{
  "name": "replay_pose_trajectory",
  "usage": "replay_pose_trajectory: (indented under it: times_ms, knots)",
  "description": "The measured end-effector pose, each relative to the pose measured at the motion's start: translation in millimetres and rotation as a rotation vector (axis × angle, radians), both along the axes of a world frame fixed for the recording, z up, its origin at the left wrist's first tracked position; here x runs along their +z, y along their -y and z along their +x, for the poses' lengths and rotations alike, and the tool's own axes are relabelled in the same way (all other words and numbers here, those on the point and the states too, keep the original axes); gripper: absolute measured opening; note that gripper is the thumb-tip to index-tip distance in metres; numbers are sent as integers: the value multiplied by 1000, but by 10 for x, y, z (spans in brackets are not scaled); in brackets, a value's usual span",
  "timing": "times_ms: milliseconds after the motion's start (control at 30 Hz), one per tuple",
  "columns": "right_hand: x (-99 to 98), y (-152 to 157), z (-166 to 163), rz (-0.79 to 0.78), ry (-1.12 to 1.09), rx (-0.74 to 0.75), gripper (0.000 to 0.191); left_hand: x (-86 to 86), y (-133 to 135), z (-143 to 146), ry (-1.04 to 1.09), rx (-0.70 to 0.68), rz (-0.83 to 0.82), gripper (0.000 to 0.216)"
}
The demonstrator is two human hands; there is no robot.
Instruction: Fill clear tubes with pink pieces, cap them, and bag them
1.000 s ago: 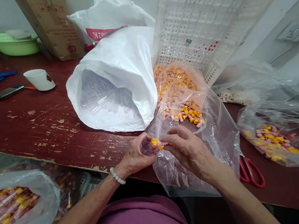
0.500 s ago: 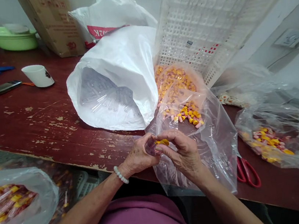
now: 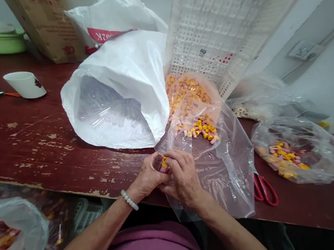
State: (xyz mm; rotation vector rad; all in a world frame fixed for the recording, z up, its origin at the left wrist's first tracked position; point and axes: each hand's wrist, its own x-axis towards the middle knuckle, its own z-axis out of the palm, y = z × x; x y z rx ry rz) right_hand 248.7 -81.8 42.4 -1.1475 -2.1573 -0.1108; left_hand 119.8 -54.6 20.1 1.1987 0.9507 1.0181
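Observation:
My left hand [image 3: 149, 176], with a pale bead bracelet at its wrist, is closed round a clear plastic tube [image 3: 157, 162]. A yellow piece [image 3: 165, 162] shows at the tube's mouth. My right hand [image 3: 183, 176] closes over that end, its fingers bent against the yellow piece and its thumb low by the left fingers. The tube's far end is hidden in my hands. Beyond them, small pink-and-yellow pieces [image 3: 203, 130] spill inside a clear plastic bag [image 3: 217, 176]. Clear tubes [image 3: 112, 112] lie in an open white sack [image 3: 133, 63].
Red-handled scissors [image 3: 266, 189] lie right of the bag, near another clear bag [image 3: 320, 157] of pieces. A white plastic crate [image 3: 219, 30] leans at the back. A white cup [image 3: 26, 84] stands left. At lower left is a bag [image 3: 31, 243] of filled items.
My right fingers have moved in from pinching beside the tube to closing over its mouth, and the yellow piece sits nearer the tube. The whole view has shifted slightly.

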Motion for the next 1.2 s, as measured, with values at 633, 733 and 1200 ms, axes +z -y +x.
replay_pose_trajectory:
  times_ms: [633, 733, 1200]
  knots:
    - [-336, -1466, 1064, -399, 47, -569, 24, 78, -33, -151, -128, 54, 210, 36]
    - [-227, -1327, 1066, -373, -8, -634, 26, 23, -31, -178, -204, 54, 255, 36]
    - [222, 19, -82, -246, -558, 34, 13, 38, 7, -71, -308, -61, 374, 37]
